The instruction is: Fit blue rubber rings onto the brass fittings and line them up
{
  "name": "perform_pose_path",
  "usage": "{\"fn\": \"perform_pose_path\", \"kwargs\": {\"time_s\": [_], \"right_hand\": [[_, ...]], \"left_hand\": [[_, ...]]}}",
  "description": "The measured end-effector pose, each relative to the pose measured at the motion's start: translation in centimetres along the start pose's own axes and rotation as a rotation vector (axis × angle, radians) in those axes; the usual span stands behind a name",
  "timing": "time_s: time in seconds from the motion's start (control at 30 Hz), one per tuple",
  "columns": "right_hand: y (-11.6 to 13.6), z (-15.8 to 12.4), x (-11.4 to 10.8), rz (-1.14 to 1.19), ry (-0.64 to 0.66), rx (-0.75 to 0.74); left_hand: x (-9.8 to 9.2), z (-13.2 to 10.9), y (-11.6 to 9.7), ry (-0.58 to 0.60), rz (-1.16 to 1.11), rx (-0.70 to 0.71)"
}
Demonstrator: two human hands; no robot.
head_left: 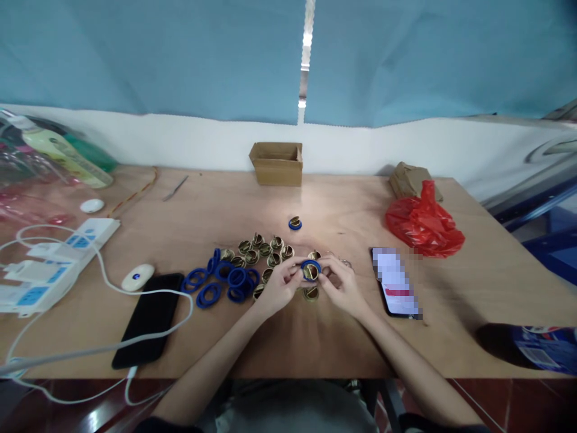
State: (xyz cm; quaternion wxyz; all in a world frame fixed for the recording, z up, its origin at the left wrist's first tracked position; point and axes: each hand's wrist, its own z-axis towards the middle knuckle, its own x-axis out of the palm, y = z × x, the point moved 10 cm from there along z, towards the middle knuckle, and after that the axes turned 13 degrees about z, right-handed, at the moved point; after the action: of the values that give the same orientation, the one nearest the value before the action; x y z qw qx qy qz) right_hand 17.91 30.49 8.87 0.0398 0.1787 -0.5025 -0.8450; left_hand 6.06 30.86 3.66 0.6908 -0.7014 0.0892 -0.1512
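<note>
Between both hands, above the table, is a round gold metal piece [311,272] with a blue ring [311,263] around it. My left hand [282,285] pinches its left side, and my right hand [339,284] pinches the right side. Several similar gold pieces [273,260] lie just beyond and beside my left hand, some partly hidden by the hands. To their left is a loose heap of blue rings [237,277]. Farther back, one gold piece with a blue ring [294,223] sits alone on the table.
An open cardboard box [279,175] stands at the back wall. On the right are a lit phone [396,282], a red plastic bag [424,225] and a dark bottle [532,347]. A black phone [148,319], white cables and a power strip [58,264] occupy the left.
</note>
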Motion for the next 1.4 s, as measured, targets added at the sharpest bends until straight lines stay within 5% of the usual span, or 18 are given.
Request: {"fn": "perform_pose_path", "kwargs": {"time_s": [0.37,0.67,1.13,1.4], "right_hand": [[-2.1,0.5,-0.6,0.25,-0.038,0.204],[-2.2,0.5,-0.5,0.272,0.007,0.235],[-3.6,0.1,-0.4,0.315,-0.014,0.398],[-2.6,0.1,0.8,0.42,0.112,0.405]], "left_hand": [[1.4,-0.5,0.3,0.111,-0.105,-0.136],[2.0,-0.5,2.0,0.069,-0.174,-0.211],[3.2,-0.8,2.6,0.014,-0.244,-0.165],[2.7,-0.8,2.3,-0.002,-0.29,-0.146]]}}
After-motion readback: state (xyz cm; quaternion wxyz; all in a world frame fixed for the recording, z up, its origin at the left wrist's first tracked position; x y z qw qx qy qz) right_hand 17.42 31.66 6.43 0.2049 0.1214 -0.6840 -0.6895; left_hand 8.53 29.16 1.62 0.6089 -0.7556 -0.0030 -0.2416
